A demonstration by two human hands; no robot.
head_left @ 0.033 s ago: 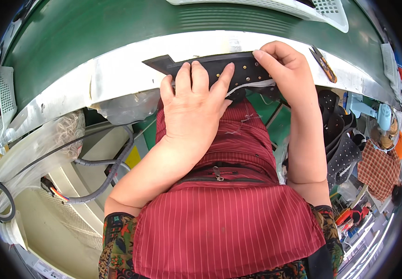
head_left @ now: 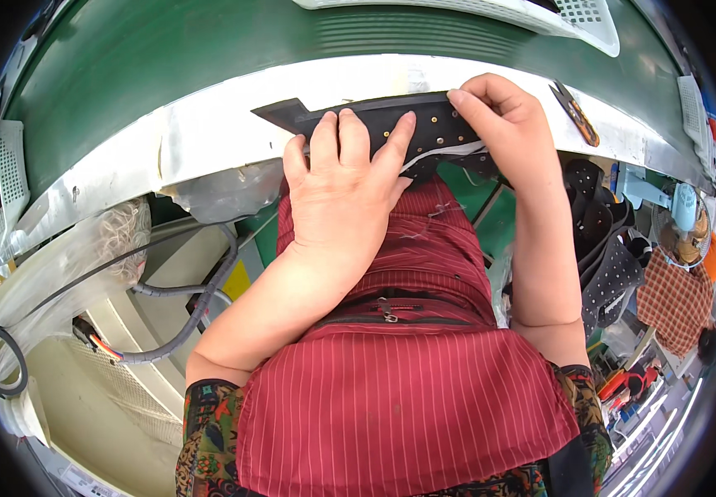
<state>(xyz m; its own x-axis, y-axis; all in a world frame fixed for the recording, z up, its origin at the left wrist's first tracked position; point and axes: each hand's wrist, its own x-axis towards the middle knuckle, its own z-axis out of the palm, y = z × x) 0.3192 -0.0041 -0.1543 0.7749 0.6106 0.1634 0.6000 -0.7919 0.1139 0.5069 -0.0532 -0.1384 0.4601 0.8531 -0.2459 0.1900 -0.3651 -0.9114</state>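
We see a black strip point(head_left: 391, 120), dotted with small studs, lying along the pale metal ledge point(head_left: 209, 132) at the near edge of a green belt point(head_left: 209, 50). Our left hand point(head_left: 341, 195) lies flat on it, fingers spread and pressing the piece down, not clenched around anything. Our right hand point(head_left: 503, 124) curls over the strip's right end, fingertips pinching its top edge against the ledge. The strip's left end juts out past the left hand in a notched point. A white cord point(head_left: 445, 151) runs out from under the strip between the two hands. A red striped apron point(head_left: 399, 389) fills the lower middle. More black perforated pieces point(head_left: 611, 257) hang at the right, below a small tool point(head_left: 575, 112) resting on the ledge. A white basket point(head_left: 491, 12) sits on the belt beyond.
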